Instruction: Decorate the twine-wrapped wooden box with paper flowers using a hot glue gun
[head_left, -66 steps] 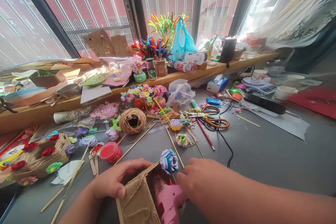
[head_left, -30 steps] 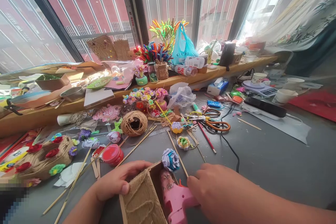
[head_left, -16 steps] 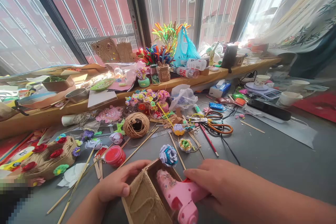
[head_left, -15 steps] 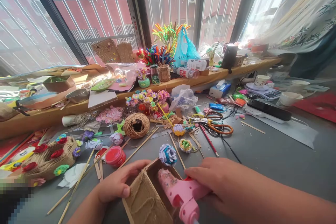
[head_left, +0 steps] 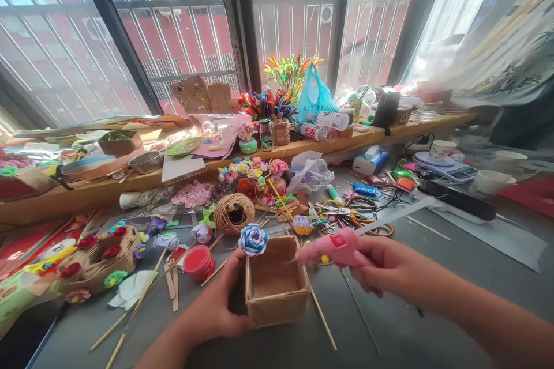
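My left hand [head_left: 220,305] grips the left side of a small open twine-wrapped box [head_left: 277,282] that stands upright on the grey table [head_left: 433,311]. A blue and white paper rose [head_left: 253,238] is stuck on the box's far left corner. My right hand [head_left: 385,265] is closed round a pink glue gun [head_left: 335,251], held level above the table. The gun's nozzle points left over the box's right rim, and a clear glue stick [head_left: 396,214] juts out behind it.
A red lid [head_left: 198,260], a ball of twine [head_left: 234,213], wooden sticks [head_left: 138,305], scissors [head_left: 367,225] and paper flowers lie beyond the box. A flower-decorated basket [head_left: 93,262] sits at the left. Cups, a scale and a black bar are at the right, below a crowded wooden sill [head_left: 142,176].
The box has been turned from tilted to upright with its opening up. My right hand has lifted the glue gun out of the box and now holds it level at the right rim.
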`<move>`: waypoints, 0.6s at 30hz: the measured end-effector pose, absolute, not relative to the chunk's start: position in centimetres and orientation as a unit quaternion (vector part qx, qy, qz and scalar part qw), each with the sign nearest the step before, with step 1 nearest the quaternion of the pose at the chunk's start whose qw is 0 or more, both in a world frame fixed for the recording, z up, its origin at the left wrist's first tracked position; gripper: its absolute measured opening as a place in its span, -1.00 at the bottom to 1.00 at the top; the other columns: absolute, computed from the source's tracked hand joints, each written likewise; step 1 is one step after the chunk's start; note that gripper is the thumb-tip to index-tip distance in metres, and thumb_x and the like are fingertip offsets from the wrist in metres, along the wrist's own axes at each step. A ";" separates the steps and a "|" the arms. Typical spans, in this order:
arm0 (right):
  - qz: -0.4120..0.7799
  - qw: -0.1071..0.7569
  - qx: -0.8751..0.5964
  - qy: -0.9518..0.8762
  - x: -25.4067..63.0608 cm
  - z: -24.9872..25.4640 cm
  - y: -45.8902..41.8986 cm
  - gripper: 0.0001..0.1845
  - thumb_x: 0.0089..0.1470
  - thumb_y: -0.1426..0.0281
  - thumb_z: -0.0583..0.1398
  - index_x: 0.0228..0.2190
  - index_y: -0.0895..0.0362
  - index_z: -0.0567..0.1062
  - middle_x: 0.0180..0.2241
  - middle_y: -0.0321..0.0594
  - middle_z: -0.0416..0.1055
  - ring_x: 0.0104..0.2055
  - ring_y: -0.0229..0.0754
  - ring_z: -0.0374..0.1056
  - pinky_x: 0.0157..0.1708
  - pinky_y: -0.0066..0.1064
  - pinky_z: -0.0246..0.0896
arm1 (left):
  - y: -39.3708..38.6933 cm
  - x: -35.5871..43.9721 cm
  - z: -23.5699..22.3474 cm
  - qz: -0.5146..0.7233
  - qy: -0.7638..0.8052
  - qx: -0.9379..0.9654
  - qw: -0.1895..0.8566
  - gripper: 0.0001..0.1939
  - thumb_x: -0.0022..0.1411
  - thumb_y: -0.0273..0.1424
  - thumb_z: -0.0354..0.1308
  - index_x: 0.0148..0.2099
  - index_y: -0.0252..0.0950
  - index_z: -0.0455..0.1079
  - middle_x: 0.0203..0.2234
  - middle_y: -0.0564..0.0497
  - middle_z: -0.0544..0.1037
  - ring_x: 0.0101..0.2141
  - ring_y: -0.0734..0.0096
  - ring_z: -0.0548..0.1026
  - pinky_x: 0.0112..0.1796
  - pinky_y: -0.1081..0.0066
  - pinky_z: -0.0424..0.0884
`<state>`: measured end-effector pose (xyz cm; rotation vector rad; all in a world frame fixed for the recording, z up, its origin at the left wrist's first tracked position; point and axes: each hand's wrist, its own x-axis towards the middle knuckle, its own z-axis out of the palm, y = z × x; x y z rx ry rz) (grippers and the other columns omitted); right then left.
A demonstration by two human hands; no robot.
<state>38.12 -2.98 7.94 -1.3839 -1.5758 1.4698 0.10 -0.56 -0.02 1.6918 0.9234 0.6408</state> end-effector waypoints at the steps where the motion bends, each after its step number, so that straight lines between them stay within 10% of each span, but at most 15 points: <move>1: 0.576 0.300 -0.510 -0.564 38.5 7.4 -2.8 -0.79 0.05 0.24 0.36 -0.30 0.10 0.59 -0.52 -0.35 0.39 -0.49 -0.26 0.25 -0.47 -0.44 0.18 | -0.7 0.2 -0.2 0.261 0.427 0.716 0.486 0.24 -0.08 -0.24 0.51 0.52 -0.21 -0.10 0.45 -0.29 0.18 0.44 -0.26 0.12 0.41 -0.08 0.05; 18: 0.572 0.398 -0.591 -0.407 44.1 3.7 -2.2 -0.51 0.03 -0.01 0.39 -0.47 0.08 0.34 -0.62 -0.47 0.15 -0.62 -0.39 -0.09 -0.61 -0.49 -0.27 | -0.2 1.7 0.8 0.224 0.543 0.702 0.402 0.16 0.00 -0.28 0.41 0.54 -0.28 -0.09 0.47 -0.31 0.19 0.44 -0.22 0.17 0.42 -0.11 0.06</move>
